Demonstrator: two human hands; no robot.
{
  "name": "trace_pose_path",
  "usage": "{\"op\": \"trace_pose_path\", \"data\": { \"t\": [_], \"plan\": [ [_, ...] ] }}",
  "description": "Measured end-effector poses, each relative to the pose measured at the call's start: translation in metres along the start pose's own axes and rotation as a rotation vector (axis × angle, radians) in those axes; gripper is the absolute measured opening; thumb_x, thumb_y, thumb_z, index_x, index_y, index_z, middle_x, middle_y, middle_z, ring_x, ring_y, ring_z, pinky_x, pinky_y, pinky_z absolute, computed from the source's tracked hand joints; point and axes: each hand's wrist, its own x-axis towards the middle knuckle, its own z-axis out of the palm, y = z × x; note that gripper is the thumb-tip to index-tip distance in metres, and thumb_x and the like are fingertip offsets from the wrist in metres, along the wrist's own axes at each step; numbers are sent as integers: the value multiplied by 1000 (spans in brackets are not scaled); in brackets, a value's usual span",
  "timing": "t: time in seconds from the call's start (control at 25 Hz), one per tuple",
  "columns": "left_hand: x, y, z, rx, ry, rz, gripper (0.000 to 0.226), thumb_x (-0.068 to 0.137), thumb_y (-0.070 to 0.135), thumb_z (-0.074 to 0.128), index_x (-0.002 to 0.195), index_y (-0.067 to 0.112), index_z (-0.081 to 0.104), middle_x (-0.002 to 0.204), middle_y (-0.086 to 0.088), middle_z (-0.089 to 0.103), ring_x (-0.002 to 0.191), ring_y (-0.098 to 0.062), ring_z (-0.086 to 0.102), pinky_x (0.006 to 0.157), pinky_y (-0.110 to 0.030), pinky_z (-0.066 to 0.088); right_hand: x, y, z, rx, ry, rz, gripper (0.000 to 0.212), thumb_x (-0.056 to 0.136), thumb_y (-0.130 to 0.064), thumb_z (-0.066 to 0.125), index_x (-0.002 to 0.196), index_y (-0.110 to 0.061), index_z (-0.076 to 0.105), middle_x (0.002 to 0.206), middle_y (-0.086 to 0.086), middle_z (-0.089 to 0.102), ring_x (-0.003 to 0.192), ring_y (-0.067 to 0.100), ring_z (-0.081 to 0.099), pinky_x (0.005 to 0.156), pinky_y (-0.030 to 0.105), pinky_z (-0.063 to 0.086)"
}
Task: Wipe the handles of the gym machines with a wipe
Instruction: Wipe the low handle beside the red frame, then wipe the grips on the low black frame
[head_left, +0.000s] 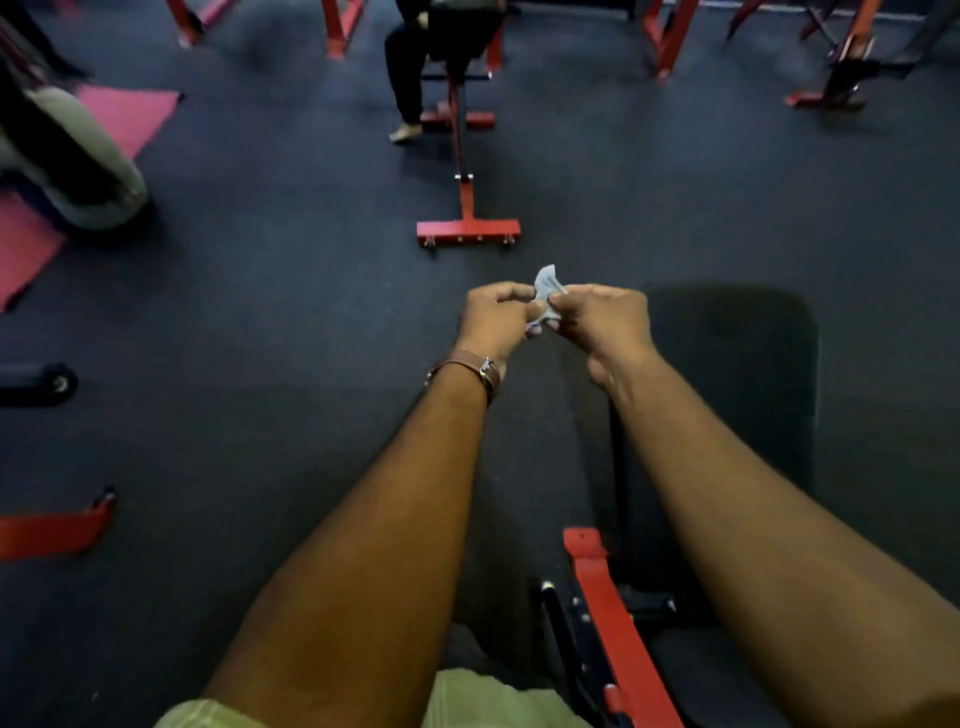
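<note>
Both hands up front, L hand (493, 317) & R hand (602, 319) pinching small wipe (546, 291) betw fingertips; wipe pokes up, far side.

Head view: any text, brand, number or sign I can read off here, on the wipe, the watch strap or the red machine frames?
None readable.
wipe, held between left hand and right hand: no print visible.
wrist strap: no marking visible.
red bench frame and red floor frame: no labels or decals in view.
</note>
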Motion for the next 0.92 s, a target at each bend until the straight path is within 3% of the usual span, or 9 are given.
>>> {"op": "trace_pose_path", "data": {
  "t": [0.12,0.32,0.52,0.72,0.84,0.92],
  "plan": [
    [10,42,0,-108,-23,30,21,89,-10,63,110,-10,66,82,-11,68,62,-13,60,50,-16,49,6,-46,16,-25,-67,-40,13,82,13,67,77,0,67,76,19,70,66,23,70,65,29,61],
    [76,127,2,-124,-55,157,20,81,-14,58,82,2,71,63,-11,64,45,-13,51,42,-19,39,48,-112,68,62,-82,-108,19,79,17,58,73,1,66,68,13,65,58,18,65,56,20,57],
    [155,199,18,-117,-159,188,23,81,-13,59,75,5,72,58,-5,65,44,-7,53,42,-16,40,114,-165,105,235,-21,-160,21,80,19,56,83,3,68,72,13,68,58,14,67,57,18,57],
    [247,227,63,-272,-303,42,13,87,-1,60,77,-2,67,73,-13,68,58,-15,65,56,-22,57,203,-203,104,403,194,-174,13,82,10,61,74,2,67,73,14,66,64,19,67,61,21,58],
    [323,229,109,-221,-370,92,9,84,-6,70,79,1,68,76,-12,68,67,-15,64,65,-22,57,286,-220,93,380,224,-274,17,79,16,66,74,0,65,72,15,66,70,23,67,66,26,60],
    [377,229,143,-197,-374,119,16,82,-12,70,85,3,68,87,-14,68,74,-17,66,68,-23,58,347,-231,83,423,260,-293,21,76,20,67,85,1,63,79,20,67,76,28,69,70,30,62]
  ]
}}
